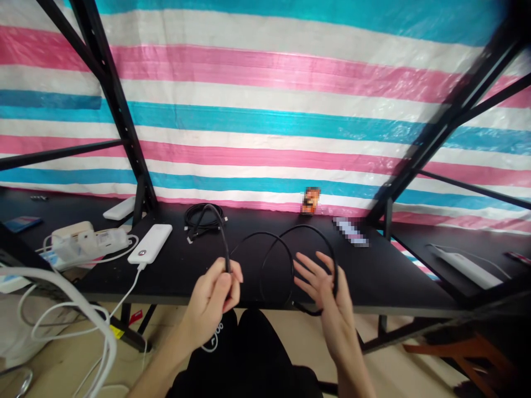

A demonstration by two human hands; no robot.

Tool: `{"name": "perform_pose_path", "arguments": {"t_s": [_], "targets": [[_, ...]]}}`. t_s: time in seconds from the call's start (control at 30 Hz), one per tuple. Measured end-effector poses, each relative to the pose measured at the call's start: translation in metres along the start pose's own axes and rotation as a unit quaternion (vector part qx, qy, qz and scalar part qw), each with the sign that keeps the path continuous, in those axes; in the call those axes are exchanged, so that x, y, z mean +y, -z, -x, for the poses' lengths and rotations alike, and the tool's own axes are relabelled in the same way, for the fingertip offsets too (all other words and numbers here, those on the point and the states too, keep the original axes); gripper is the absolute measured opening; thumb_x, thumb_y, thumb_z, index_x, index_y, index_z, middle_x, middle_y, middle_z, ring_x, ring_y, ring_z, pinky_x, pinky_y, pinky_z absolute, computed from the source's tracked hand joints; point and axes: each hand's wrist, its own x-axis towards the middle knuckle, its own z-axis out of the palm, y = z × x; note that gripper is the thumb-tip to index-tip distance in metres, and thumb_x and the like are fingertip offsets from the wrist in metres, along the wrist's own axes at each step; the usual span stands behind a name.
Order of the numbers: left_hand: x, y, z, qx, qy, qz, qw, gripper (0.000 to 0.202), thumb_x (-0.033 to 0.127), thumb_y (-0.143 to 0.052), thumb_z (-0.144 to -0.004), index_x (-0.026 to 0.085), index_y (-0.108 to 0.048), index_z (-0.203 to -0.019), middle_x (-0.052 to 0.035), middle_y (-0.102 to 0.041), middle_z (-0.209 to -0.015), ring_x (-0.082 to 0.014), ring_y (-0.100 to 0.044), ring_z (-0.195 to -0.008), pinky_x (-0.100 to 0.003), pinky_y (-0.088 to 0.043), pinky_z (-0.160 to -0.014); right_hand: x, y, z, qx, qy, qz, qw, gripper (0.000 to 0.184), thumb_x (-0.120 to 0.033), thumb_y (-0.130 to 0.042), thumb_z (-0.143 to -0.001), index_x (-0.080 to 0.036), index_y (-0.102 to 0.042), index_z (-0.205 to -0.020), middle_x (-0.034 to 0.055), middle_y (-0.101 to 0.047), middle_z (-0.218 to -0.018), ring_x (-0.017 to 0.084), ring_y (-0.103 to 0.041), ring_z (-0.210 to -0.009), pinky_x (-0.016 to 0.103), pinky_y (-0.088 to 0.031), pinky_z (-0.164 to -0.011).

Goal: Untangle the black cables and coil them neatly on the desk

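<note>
Left hand (215,298): head view; clenched, thumb and fingertips pinching the black cable (276,260) just below the point where it rises out of the fist.
Right hand (327,293): released, palm turned inward and fingers spread; the cable wraps round its outer edge and passes under the palm.
Cable position: in the air between both hands, over the near table edge, in two round loops at 12 o'clock from the gap between the hands.
Cable make: thin, matte black, rubbery, flexible.
Surface: a long black table (398,276), flat and matte, with a thin front edge.
Coil: a second black cable bundle (203,218) lies on the table at 12 o'clock from the left hand, well apart from it.
Power bank (150,243): white, smooth, a rounded slab at 10 o'clock from the left hand, with a white lead at its near end.
Power strip (89,240): white plastic, blocky, at 9 o'clock on the table, with plugs and white wires about it.
White cables (83,320): thick, glossy curves hanging at 8 o'clock, off the table.
Frame: black metal posts (124,127) slant up from the table at both sides.
Backdrop: a woven tarp (265,110) in pink, white and blue horizontal stripes, slightly creased and shiny.
Floor (53,365): pale beige, below the table.
Lap: black trousers (249,354) at 6 o'clock.
</note>
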Motion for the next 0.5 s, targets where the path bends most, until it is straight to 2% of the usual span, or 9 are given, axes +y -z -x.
{"name": "perform_pose_path", "arguments": {"t_s": [0.07,0.13,0.27,0.37,0.5], "targets": [[0.002,-0.011,-0.002,-0.025,0.000,-0.006,1.000,0.033,0.045,-0.035,-0.097,0.020,-0.050,-0.083,0.0071,-0.037,-0.048,-0.0074,-0.028,-0.042,-0.022,-0.023,-0.044,0.003,-0.012,0.002,-0.040,-0.048,0.001,0.998,0.040,-0.048,-0.043,-0.095,-0.026,-0.043,-0.128,0.0136,-0.057,-0.128,0.024,-0.062,-0.108,0.042,-0.054,-0.086],[0.002,-0.018,-0.003,-0.035,0.001,0.001,0.999,0.033,0.045,-0.035,-0.097,0.019,-0.050,-0.082,0.0070,-0.037,-0.048,-0.0074,-0.028,-0.041,-0.022,-0.023,-0.044,0.004,-0.019,0.002,-0.051,-0.078,-0.005,0.996,0.042,-0.048,-0.045,-0.094,-0.026,-0.043,-0.129,0.0127,-0.055,-0.129,0.022,-0.065,-0.101,0.038,-0.056,-0.080],[-0.002,-0.021,-0.003,-0.019,-0.002,0.011,1.000,0.032,0.045,-0.037,-0.096,0.020,-0.052,-0.084,0.0063,-0.039,-0.049,-0.0075,-0.028,-0.041,-0.022,-0.023,-0.043,0.006,-0.020,0.000,0.011,-0.097,-0.023,0.995,0.042,-0.049,-0.055,-0.088,-0.023,-0.052,-0.122,0.0119,-0.057,-0.124,0.014,-0.064,-0.071,0.028,-0.054,-0.061],[-0.010,-0.016,-0.003,0.026,-0.021,-0.016,0.999,0.030,0.043,-0.037,-0.096,0.020,-0.053,-0.084,0.0056,-0.040,-0.050,-0.0082,-0.030,-0.041,-0.022,-0.023,-0.043,0.005,-0.014,-0.002,0.003,-0.123,-0.031,0.992,0.049,-0.048,-0.060,-0.085,-0.021,-0.052,-0.125,0.0115,-0.066,-0.106,0.007,-0.048,-0.051,0.024,-0.044,-0.049],[-0.020,-0.010,-0.003,0.127,-0.067,-0.060,0.988,0.029,0.041,-0.035,-0.097,0.021,-0.053,-0.086,0.0058,-0.040,-0.050,-0.0092,-0.032,-0.041,-0.023,-0.025,-0.043,0.001,-0.008,-0.003,0.032,-0.138,-0.065,0.988,0.060,-0.049,-0.063,-0.082,-0.022,-0.046,-0.133,0.0048,-0.068,-0.082,0.005,-0.028,-0.041,0.021,-0.027,-0.040]]}}
